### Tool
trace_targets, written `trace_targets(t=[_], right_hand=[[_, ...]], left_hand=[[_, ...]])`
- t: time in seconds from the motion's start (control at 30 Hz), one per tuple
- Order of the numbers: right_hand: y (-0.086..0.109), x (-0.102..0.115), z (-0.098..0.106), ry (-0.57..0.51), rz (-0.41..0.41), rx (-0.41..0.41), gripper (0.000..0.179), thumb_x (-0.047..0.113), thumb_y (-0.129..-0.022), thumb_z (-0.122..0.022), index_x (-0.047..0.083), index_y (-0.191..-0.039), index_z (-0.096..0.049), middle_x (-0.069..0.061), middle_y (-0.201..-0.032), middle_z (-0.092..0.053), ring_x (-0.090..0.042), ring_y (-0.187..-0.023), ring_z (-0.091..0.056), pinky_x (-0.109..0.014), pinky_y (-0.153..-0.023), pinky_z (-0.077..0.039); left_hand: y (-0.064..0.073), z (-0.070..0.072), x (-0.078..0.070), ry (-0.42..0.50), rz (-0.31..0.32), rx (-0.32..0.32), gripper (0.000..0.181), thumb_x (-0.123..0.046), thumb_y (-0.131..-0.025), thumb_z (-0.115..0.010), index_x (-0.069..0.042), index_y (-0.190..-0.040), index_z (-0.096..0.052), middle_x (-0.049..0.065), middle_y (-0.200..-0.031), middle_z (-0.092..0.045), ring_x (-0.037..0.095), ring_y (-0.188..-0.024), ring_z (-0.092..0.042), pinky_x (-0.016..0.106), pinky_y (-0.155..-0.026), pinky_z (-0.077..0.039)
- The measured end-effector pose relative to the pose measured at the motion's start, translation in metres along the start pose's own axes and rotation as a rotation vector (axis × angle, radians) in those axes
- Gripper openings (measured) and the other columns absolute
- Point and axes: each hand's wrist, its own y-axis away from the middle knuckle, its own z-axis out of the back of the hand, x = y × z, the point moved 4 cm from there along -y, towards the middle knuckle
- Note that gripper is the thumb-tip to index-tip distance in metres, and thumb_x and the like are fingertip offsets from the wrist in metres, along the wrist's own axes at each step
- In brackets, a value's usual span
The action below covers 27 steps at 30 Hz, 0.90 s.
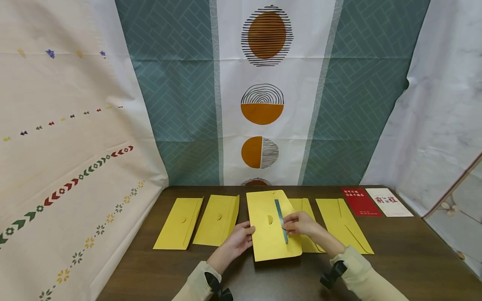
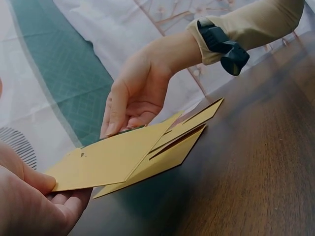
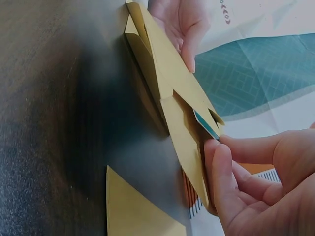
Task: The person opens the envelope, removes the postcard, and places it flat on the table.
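Note:
A yellow envelope (image 1: 261, 240) is held up over the table, slightly tilted. My left hand (image 1: 236, 241) grips its left edge, thumb on the front and fingers behind, as the left wrist view shows. A narrow teal strip of a card (image 1: 278, 211) shows at the slit on the envelope's right part; the rest of the card is hidden. My right hand (image 1: 303, 225) pinches this card between thumb and fingers. In the right wrist view the envelope's flap (image 3: 184, 142) stands apart from its body, with the card's edge (image 3: 205, 124) between.
Two yellow envelopes lie on the left, one at far left (image 1: 175, 225) and one beside it (image 1: 214, 223). Another envelope (image 1: 303, 205) lies partly hidden behind the right hand, and one more (image 1: 335, 213) farther right. A red card (image 1: 361, 202) and a white card (image 1: 388, 209) lie back right.

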Motion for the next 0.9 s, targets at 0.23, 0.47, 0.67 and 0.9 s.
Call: trace_targets(t=[0.23, 0.47, 0.67, 0.9], right_hand=[[0.000, -0.003, 0.000, -0.003, 0.007, 0.034, 0.029, 0.007, -0.088, -0.067, -0.010, -0.111, -0.063, -0.008, -0.086, -0.070, -0.013, -0.074, -0.065, -0.027, -0.069, -0.057], [-0.002, -0.006, 0.002, 0.012, -0.002, 0.025, 0.030, 0.008, -0.088, -0.067, -0.011, -0.111, -0.063, -0.007, -0.085, -0.069, -0.012, -0.074, -0.064, -0.028, -0.071, -0.057], [-0.005, -0.009, 0.004, 0.000, -0.021, 0.011, 0.029, 0.007, -0.088, -0.067, -0.011, -0.111, -0.062, -0.007, -0.086, -0.067, -0.013, -0.073, -0.063, -0.028, -0.071, -0.057], [-0.003, -0.011, 0.004, -0.040, -0.050, 0.000, 0.032, 0.008, -0.089, -0.067, -0.011, -0.114, -0.060, -0.008, -0.088, -0.067, -0.012, -0.073, -0.062, -0.029, -0.070, -0.058]], left_hand=[[0.000, 0.002, 0.001, 0.011, 0.003, -0.007, 0.039, -0.007, -0.101, -0.043, 0.010, -0.136, -0.039, 0.003, -0.102, -0.067, 0.012, -0.093, -0.066, 0.031, -0.083, -0.053], [0.000, 0.004, 0.001, 0.008, 0.014, -0.011, 0.039, -0.007, -0.101, -0.043, 0.010, -0.136, -0.039, 0.003, -0.102, -0.066, 0.012, -0.094, -0.065, 0.031, -0.084, -0.053], [0.002, 0.005, 0.000, 0.005, 0.014, -0.020, 0.037, -0.006, -0.101, -0.043, 0.010, -0.135, -0.040, 0.003, -0.101, -0.067, 0.012, -0.093, -0.065, 0.032, -0.085, -0.053], [0.002, 0.005, 0.000, 0.001, 0.016, -0.034, 0.041, -0.009, -0.101, -0.043, 0.011, -0.136, -0.038, 0.004, -0.103, -0.066, 0.012, -0.093, -0.064, 0.031, -0.085, -0.053]])
